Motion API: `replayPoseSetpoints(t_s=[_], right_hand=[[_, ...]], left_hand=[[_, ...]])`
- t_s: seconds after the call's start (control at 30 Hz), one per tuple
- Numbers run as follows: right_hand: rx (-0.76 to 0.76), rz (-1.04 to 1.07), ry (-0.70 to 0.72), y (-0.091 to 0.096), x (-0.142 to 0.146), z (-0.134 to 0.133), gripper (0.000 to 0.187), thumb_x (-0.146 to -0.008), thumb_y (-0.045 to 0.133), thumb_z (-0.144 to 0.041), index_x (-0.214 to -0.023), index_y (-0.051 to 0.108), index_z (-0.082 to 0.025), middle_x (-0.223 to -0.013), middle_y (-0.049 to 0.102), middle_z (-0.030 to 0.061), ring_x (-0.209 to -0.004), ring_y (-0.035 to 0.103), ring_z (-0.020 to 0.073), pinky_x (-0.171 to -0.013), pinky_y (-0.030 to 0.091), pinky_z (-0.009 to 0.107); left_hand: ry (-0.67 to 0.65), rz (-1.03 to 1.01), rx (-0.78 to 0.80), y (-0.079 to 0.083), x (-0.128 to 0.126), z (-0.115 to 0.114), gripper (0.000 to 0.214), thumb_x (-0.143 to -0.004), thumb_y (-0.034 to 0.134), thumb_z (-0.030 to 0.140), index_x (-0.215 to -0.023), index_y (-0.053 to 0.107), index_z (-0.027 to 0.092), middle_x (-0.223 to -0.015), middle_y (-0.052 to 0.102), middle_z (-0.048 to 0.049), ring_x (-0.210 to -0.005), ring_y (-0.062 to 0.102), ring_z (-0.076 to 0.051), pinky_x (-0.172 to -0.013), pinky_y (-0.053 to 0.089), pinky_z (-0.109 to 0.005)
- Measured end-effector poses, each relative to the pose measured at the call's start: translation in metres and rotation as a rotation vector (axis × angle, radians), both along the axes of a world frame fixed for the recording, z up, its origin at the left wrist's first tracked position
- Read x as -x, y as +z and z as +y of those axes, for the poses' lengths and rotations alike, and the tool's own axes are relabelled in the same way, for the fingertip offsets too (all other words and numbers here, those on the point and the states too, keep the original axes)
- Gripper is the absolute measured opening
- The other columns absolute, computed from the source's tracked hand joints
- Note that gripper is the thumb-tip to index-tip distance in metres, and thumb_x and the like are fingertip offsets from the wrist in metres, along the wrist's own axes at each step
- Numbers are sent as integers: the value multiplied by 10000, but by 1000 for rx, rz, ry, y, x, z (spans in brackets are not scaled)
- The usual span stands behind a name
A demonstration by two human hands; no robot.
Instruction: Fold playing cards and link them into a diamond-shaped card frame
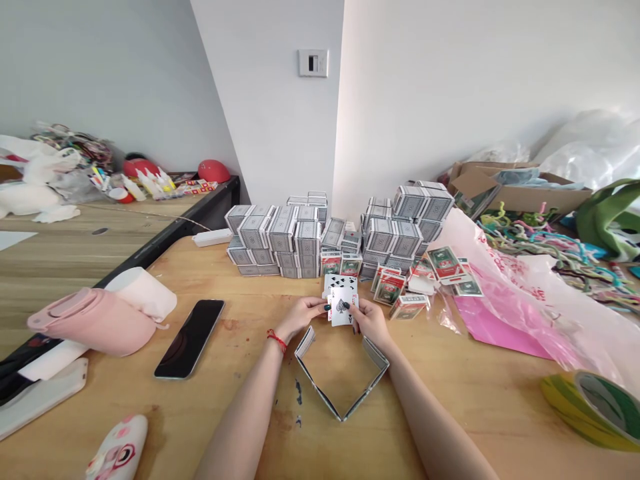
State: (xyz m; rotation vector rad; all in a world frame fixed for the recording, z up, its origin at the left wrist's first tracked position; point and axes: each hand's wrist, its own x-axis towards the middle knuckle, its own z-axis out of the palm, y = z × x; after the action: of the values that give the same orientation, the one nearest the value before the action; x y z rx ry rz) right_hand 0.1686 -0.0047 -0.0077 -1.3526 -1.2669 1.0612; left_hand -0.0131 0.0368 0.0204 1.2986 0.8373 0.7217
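Both my hands meet over the middle of the table at some playing cards (342, 307), with an ace of spades on top. My left hand (306, 315) pinches the cards' left edge between thumb and fingers. From the right, my right hand (371, 320) grips the same cards, its thumb on the ace's face. Just beyond lies another spread of spade cards (340, 283), partly covered by the ace. Between my forearms stands a folded strip of joined cards (342, 415), bent into an angular shape with its point towards me.
Stacked card-covered blocks (295, 240) line the table's back, with boxed card decks (390, 287) before them. A black phone (190, 339) and pink visor (100, 320) lie left. Yellow tape (565, 407), a pink sheet (500, 330) and coloured pipe cleaners (530, 233) are right.
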Motion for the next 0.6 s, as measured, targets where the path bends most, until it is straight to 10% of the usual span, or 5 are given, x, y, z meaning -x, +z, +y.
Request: replayPoseSetpoints(t_s=[0.6], right_hand=[[-26, -3, 7, -1, 0, -2, 362, -726, 521, -534, -642, 488, -183, -342, 442, -57, -284, 371, 92, -298, 270, 205]], left_hand=[[87, 15, 18, -11, -13, 2, 366, -565, 717, 408, -748, 672, 94, -696, 661, -55, -625, 572, -135, -653, 453, -261]])
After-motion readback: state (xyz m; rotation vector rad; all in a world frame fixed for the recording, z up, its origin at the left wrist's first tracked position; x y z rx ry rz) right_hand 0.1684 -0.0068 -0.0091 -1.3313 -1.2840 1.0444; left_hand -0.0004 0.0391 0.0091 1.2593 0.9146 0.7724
